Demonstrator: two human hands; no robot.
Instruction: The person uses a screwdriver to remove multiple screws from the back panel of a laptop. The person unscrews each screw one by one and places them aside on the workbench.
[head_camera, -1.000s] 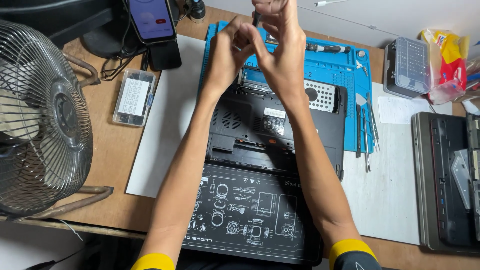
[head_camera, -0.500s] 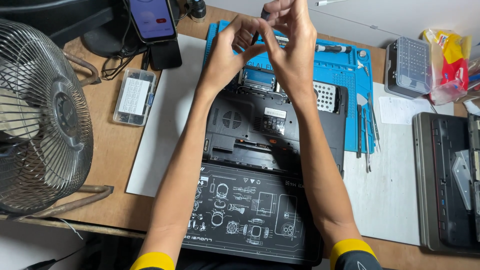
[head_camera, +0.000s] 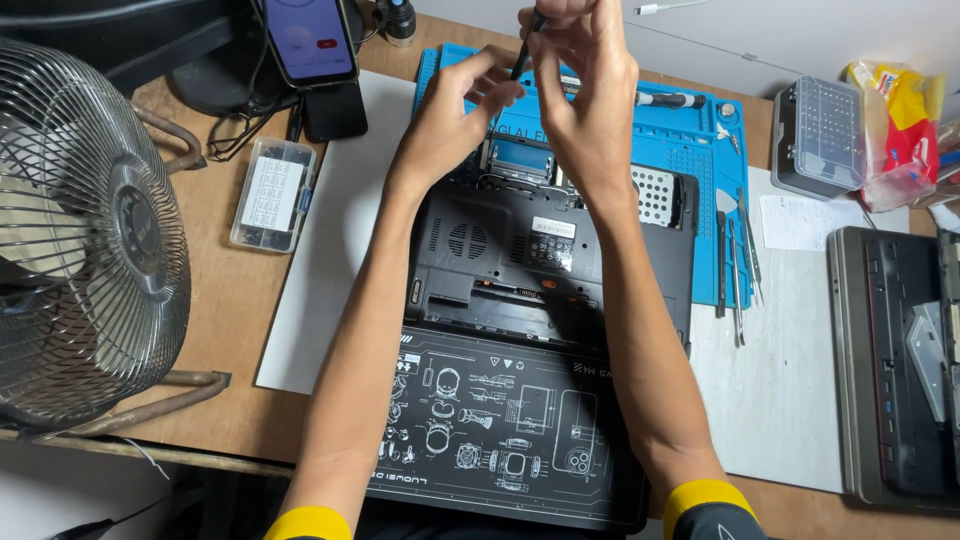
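Both arms reach straight out over the desk, hands raised close together above the far edge of the laptop (head_camera: 545, 265), which lies upside down, black, bottom panel up, on the blue work mat (head_camera: 690, 130). Right hand (head_camera: 590, 90): fingers curled around a thin dark screwdriver (head_camera: 528, 42), shaft angled down toward the left hand. Left hand (head_camera: 455, 115): fingers bent, thumb and forefinger tips pinched near the screwdriver's tip; whether something tiny sits between them cannot be told. Hands nearly touching at the fingertips, both well above the laptop.

Labels and packages:
- White rectangular sticker (head_camera: 553, 227) on the laptop's bottom panel, near centre, just below the right wrist.
- Black mat (head_camera: 500, 420) with white line drawings, nearest the person, under the forearms, touching the laptop's near edge.
- Clear flat parts box (head_camera: 272, 193) with a white label, left of the laptop on the wooden desk.
- Grey bit case (head_camera: 820, 135), clear lid, right of the blue mat.
- Yellow-and-red bag (head_camera: 900, 120) at far right edge.
- Phone (head_camera: 308, 38) on a stand, top left, screen lit.
- Wire fan (head_camera: 85, 235) far left.
- Second grey laptop (head_camera: 900, 365) at right, well apart.
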